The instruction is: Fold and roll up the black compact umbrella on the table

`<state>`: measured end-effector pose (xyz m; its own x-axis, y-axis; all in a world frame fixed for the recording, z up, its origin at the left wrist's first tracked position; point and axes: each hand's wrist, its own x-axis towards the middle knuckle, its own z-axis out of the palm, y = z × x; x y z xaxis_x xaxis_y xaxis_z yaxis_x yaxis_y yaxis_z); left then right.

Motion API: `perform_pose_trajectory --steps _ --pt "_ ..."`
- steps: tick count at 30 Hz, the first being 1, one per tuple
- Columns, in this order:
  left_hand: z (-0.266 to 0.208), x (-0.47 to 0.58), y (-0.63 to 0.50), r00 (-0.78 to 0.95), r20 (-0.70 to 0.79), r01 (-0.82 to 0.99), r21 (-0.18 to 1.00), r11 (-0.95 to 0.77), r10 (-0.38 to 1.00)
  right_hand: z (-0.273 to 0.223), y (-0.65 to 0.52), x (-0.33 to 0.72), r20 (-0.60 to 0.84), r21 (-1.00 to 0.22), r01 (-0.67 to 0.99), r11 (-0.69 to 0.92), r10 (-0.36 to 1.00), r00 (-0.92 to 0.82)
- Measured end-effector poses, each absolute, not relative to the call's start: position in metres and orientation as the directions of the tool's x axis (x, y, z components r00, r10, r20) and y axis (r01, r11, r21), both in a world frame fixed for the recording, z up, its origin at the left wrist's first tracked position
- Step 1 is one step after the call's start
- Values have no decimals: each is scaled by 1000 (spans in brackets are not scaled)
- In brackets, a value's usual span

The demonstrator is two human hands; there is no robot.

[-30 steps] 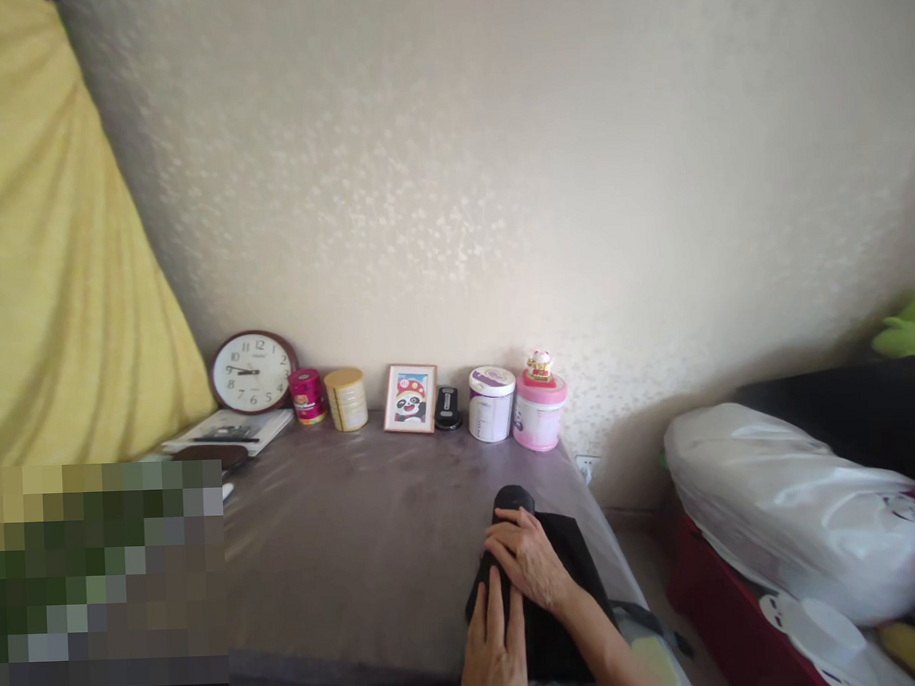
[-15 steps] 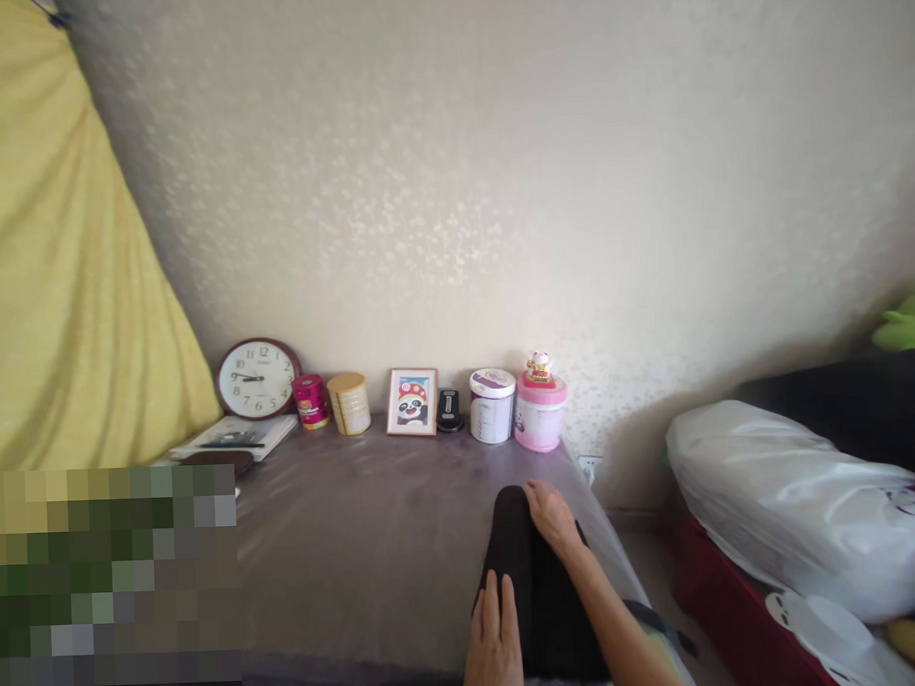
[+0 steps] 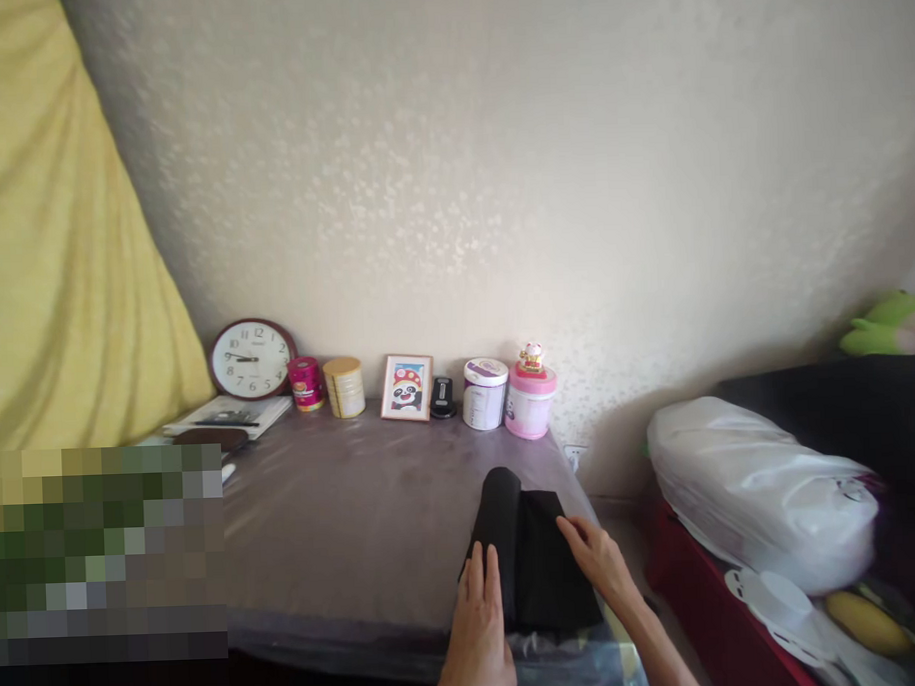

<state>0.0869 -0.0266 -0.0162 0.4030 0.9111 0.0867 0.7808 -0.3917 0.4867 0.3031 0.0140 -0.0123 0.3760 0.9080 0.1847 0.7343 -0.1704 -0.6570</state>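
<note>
Cloth (image 3: 546, 565), black and matte, lies at the near right corner of the surface (image 3: 344, 537), its left side rounded into a long, soft roll with a blunt far end and its right side spread flat as a smooth panel. The left hand (image 3: 476, 622) rests along the near part of the roll, its fingers straight and close together, pressing rather than clasping. The right hand (image 3: 596, 558) is at the flat panel's outer edge with its fingers bent; whether its grip pinches the fabric there cannot be told. Under the cloth the surface wears a grey-mauve, faintly glossy cover that wrinkles and hangs over the near edge.

Along the back, near the wall (image 3: 498, 201) with its pale, shimmering pattern, stand a round clock (image 3: 252, 360) in a brown rim, a shiny pink tin (image 3: 306, 386), a ribbed tin (image 3: 345, 392) with a yellow lid, a thin-framed picture (image 3: 407, 387) of a panda, a white and purple tub (image 3: 484, 397) and a pink tub (image 3: 530, 408) topped by a small glossy figurine (image 3: 531, 358). A yellow curtain (image 3: 64, 247) falls in soft folds at left; at right a crinkled white plastic bag (image 3: 763, 492) bulges.
</note>
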Motion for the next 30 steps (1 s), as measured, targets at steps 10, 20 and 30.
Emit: perform_pose_trajectory --steps 10,20,30 --pt "-12 89 -29 366 20 802 501 -326 930 10 14 274 143 -767 638 -68 951 274" --pt "-14 91 -27 369 -33 816 490 -306 929 32 47 212 74 -980 198 38 981 178" --pt "-61 86 -15 383 135 762 513 -395 914 1 75 198 96 -773 632 -65 971 217"
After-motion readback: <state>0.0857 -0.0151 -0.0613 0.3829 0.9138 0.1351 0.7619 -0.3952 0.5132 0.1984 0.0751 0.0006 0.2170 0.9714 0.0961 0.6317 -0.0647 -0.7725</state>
